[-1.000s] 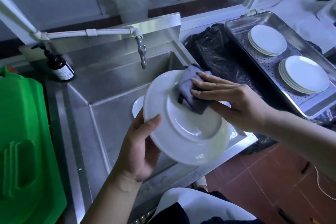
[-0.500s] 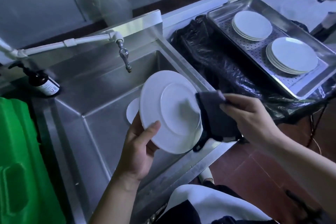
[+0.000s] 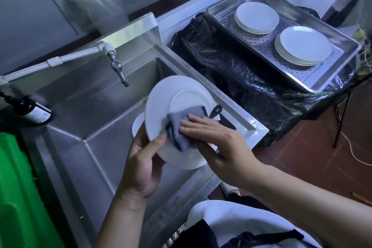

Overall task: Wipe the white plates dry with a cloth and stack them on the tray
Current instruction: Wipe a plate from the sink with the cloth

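My left hand [image 3: 143, 165] grips the lower left rim of a white plate [image 3: 177, 94], tilted over the steel sink [image 3: 96, 119], thumb on its face. With flat fingers, my right hand [image 3: 211, 137] presses a grey cloth [image 3: 179, 129] against the plate's lower half. Another white plate [image 3: 137, 125] lies in the sink, mostly hidden behind the held one. At the upper right, a perforated steel tray [image 3: 308, 78] carries two stacks of white plates, a far stack [image 3: 256, 16] and a near stack [image 3: 304, 44].
A tap [image 3: 118, 68] on a white pipe hangs over the sink. A dark bottle [image 3: 32, 109] stands on the sink's left ledge. A green plastic crate [image 3: 22, 197] fills the left edge. Black plastic sheeting [image 3: 231, 70] lies between sink and tray. Red floor tiles show lower right.
My right hand brought the cloth from the plate's right edge back onto its face, now lower on it. The camera view shifted left, so the tray sits further right.
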Motion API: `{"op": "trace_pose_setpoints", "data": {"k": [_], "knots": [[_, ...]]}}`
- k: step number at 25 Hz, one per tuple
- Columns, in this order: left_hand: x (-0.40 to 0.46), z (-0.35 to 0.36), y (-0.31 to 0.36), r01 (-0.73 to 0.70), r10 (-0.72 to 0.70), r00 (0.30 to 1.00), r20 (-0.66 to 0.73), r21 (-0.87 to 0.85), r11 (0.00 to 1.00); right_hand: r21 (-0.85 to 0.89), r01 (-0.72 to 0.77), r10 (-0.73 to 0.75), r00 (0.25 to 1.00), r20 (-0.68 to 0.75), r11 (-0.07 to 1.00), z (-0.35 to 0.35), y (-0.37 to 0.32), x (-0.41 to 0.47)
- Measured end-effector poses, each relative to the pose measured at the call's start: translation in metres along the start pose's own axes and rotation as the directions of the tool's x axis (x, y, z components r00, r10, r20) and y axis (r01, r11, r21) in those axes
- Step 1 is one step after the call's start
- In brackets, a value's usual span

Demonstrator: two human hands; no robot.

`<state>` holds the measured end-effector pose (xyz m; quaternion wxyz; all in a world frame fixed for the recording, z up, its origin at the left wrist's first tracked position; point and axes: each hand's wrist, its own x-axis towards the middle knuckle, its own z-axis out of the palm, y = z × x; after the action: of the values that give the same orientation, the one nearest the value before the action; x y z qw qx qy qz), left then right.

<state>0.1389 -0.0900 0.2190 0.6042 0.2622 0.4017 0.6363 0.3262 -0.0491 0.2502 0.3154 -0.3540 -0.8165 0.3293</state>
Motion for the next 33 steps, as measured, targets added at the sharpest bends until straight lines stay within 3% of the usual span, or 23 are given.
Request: {"op": "trace_pose_setpoints", "data": {"k": [2,4,5,7,9,11,13,16,19,22,24,26,28,33], "knots": [[-0.002,-0.005,0.002,-0.008,0.008,1.000,-0.025,-0.018,1.000,0.051,0.006,-0.017,0.979,0.204,0.999,-0.018,0.014,-0.009],[-0.003,-0.011,0.003,0.005,-0.006,0.999,-0.051,-0.014,1.000,0.182,-0.199,0.126,0.930,0.346,0.963,-0.042,0.026,-0.013],[-0.004,-0.013,0.004,0.020,-0.021,0.998,-0.055,-0.018,1.000,0.256,-0.316,0.220,0.914,0.342,0.914,-0.054,0.031,-0.011],[-0.006,-0.015,0.006,0.032,-0.033,0.998,-0.045,-0.027,0.999,0.356,-0.452,0.413,0.892,0.182,0.818,-0.073,0.041,-0.002],[-0.009,-0.015,0.007,0.025,-0.025,0.999,-0.025,-0.010,1.000,0.369,-0.420,0.459,0.888,-0.020,0.829,-0.087,0.043,0.018],[-0.012,-0.008,0.005,0.034,-0.034,0.999,-0.005,0.018,0.999,0.323,-0.225,0.266,0.960,-0.087,0.919,-0.089,0.031,0.042],[-0.013,0.006,0.004,0.052,-0.052,0.999,0.000,0.025,0.998,0.210,0.032,-0.034,0.999,0.004,0.977,-0.078,0.011,0.057],[-0.017,0.019,0.003,0.027,-0.025,0.999,0.048,-0.039,0.999,0.001,0.330,-0.316,0.902,0.294,0.944,-0.044,-0.006,0.057],[-0.025,0.025,0.006,0.048,-0.043,0.998,0.039,-0.121,0.992,-0.046,0.404,-0.369,0.872,0.321,0.914,-0.033,-0.007,0.063],[-0.032,0.026,0.011,0.027,-0.033,0.998,-0.057,-0.102,0.994,-0.003,0.259,-0.248,0.931,0.266,0.966,-0.041,0.001,0.085],[-0.034,0.025,0.020,-0.011,0.004,0.997,-0.083,-0.087,0.996,0.137,0.007,-0.037,0.975,0.220,0.991,-0.054,0.014,0.097],[-0.036,0.022,0.029,-0.059,0.049,0.992,-0.113,-0.085,0.995,0.363,-0.208,0.144,0.970,0.194,0.908,-0.067,0.025,0.093],[-0.035,0.019,0.035,-0.080,0.065,0.987,-0.150,-0.100,0.992,0.491,-0.247,0.202,0.969,0.144,0.836,-0.068,0.032,0.076],[-0.018,0.022,0.034,-0.124,0.086,0.970,-0.227,-0.158,0.980,0.419,-0.268,0.267,0.962,0.063,0.867,-0.040,0.031,0.009]]}}
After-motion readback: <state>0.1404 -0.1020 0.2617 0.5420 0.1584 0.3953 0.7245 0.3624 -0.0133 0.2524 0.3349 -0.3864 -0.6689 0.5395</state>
